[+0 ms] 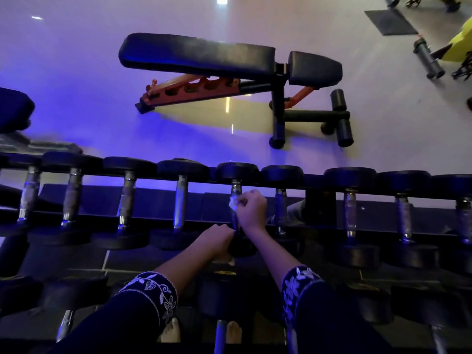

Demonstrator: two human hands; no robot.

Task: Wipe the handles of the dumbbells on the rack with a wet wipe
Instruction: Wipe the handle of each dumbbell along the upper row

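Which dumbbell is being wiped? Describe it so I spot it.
On the rack, top row, before the black bench, the dumbbell is fifth from the left. It alone has the right hand holding a white wet wipe on its handle.

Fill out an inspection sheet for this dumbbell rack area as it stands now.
Surface: rack upper tier holds a row of dumbbells; a lower tier shows below.
Job's things: wet wipe bunched against the handle of the middle dumbbell.
Clutter: nothing seen.
Hands: right hand grips the wet wipe on the handle; left hand holds that dumbbell's near end.
Cables: nothing seen.
Surroundings: adjustable bench on glossy floor beyond the rack; dark mat and more equipment far right.
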